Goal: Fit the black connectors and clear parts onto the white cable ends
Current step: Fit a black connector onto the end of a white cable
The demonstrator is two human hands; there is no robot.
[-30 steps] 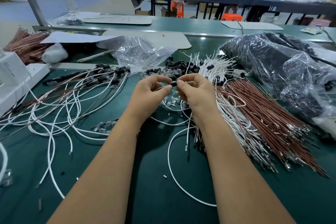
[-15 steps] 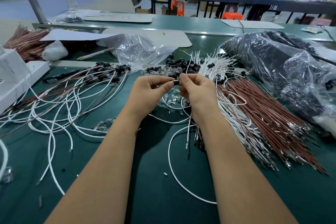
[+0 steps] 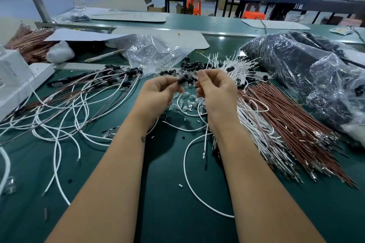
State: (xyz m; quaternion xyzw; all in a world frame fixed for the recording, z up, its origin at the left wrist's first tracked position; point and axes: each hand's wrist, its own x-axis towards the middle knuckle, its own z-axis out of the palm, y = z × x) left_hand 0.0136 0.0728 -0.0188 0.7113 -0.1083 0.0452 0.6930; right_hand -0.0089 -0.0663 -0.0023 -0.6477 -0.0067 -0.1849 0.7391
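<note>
Green counter (image 3: 167, 213) is pretty buried: finished cables with black ends fanned out on the left (image 3: 83, 92), a big bundle of bare white and brown cables (image 3: 276, 124) on the right, so I'd guess well under half done. Left hand (image 3: 158, 94) pinches a black connector (image 3: 182, 80) in its fingers; right hand (image 3: 215, 92) has fingers curled close, can't tell on what. Loose clear parts (image 3: 187, 102) sit just under the hands. Open room is only the near strip; plastic bags crowd the right edge.
</note>
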